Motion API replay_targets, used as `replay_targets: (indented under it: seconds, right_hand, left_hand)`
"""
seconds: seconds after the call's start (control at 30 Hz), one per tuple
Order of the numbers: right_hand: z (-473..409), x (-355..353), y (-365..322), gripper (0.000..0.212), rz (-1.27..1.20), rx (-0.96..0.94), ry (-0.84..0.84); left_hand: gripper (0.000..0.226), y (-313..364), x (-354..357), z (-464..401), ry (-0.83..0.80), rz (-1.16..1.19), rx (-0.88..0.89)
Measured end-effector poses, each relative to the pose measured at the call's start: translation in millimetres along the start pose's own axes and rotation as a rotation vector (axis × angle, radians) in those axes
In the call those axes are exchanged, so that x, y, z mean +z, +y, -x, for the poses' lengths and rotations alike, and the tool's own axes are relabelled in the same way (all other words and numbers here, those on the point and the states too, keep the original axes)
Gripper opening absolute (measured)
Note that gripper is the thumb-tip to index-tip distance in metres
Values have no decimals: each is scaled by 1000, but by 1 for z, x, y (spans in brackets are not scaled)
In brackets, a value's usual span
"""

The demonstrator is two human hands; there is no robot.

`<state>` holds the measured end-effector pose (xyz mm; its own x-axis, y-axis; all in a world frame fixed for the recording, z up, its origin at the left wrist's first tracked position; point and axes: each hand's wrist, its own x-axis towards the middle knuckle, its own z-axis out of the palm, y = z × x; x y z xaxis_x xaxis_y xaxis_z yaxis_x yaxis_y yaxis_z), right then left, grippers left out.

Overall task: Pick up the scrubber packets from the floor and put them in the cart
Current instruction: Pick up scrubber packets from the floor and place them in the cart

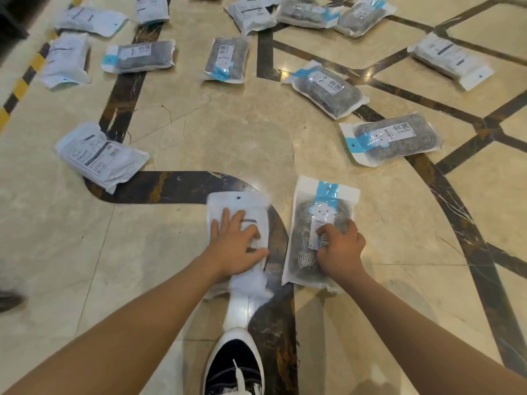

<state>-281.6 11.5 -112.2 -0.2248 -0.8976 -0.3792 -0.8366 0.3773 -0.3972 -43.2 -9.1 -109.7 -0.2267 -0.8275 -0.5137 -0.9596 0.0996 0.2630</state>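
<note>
Two scrubber packets lie on the marble floor right in front of me. My left hand (236, 246) lies on a white packet turned back side up (242, 203), fingers spread and curling around its right edge. My right hand (339, 246) grips the middle of a clear packet with a blue strip and grey steel scrubbers inside (322, 206). Both packets still touch the floor. Several more packets are scattered farther out, such as one at the left (99, 156) and one at the right (390, 138). The cart is out of sight.
My black and white shoe (236, 363) stands just behind the white packet. A yellow and black striped line (20, 86) runs along the far left of the floor. Someone else's dark shoe (8, 300) shows at the left edge.
</note>
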Motion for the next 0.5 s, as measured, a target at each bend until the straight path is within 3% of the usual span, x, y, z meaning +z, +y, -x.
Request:
replay_targets:
  seconds: [0.07, 0.13, 0.23, 0.3, 0.37, 0.5]
  right_hand:
    - [1, -8, -1, 39, -85, 193, -59]
    - [0, -10, -1, 41, -190, 328, -80]
    - [0, -8, 1, 86, -289, 394, -99]
    - [0, -5, 5, 97, -377, 422, -120]
    - [-1, -5, 7, 100, -482, 451, -136]
    - [-2, -8, 15, 96, -401, 369, -168]
  left_hand:
    - [53, 2, 10, 7, 32, -52, 74]
    - [75, 5, 23, 17, 71, -72, -60]
    - [100, 10, 37, 30, 117, -66, -261]
    - [104, 9, 38, 33, 148, 15, -275]
    - [100, 6, 28, 35, 179, 255, -250]
    - [64, -1, -8, 49, 157, 1301, -280]
